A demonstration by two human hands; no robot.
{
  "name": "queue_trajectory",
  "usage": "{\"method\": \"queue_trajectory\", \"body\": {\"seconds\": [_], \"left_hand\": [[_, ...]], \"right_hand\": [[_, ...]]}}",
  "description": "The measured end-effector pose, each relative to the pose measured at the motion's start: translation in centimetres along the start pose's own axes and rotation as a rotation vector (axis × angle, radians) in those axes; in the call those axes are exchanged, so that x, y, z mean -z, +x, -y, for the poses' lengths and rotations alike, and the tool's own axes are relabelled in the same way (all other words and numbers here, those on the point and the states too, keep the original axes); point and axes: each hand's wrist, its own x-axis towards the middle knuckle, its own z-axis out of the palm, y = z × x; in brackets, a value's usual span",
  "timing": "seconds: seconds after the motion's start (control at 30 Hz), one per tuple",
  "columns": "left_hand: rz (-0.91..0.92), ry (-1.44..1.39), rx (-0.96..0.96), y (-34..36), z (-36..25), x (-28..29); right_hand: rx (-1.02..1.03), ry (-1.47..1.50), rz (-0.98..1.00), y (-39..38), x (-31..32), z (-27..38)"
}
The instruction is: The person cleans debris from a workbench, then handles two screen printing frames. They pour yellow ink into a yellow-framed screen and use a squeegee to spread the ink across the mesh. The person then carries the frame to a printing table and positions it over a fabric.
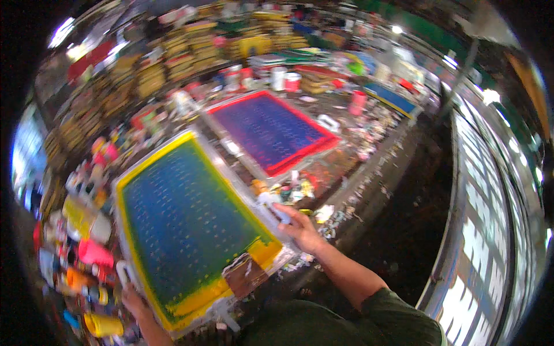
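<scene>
A printing screen with blue mesh, yellow ink round its border and a pale frame lies under my hands, slightly blurred. My left hand grips the white handle on the frame's left side. On the opposite side, my right hand is closed on another white handle. A brown patch or flat piece sits at the screen's near right corner. Beyond it lies a second screen with blue mesh and red ink along its border.
Ink tubs and bottles crowd the left side. Stacked yellowish frames stand behind. A smaller blue screen is at the back right of the cluttered bench. A long rack with white printed pieces runs along the right, past a dark gap.
</scene>
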Motion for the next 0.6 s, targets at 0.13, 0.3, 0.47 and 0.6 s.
{"method": "queue_trajectory", "body": {"seconds": [0.13,0.3,0.47,0.6], "left_hand": [[0.05,-0.352,0.113,-1.0,-5.4,-3.0],[0.244,-0.404,-0.003,-2.8,-11.9,-8.4],[0.35,-0.422,0.069,-7.9,-19.6,-17.9],[0.314,-0.417,0.053,-15.0,-25.8,-28.2]], "right_hand": [[0.06,0.08,-0.033,-1.7,2.8,3.1],[0.146,0.097,-0.169,-4.7,8.7,6.2],[0.237,0.11,-0.34,-9.1,17.1,9.2],[0.294,0.009,-0.48,-13.5,26.0,12.2]]}}
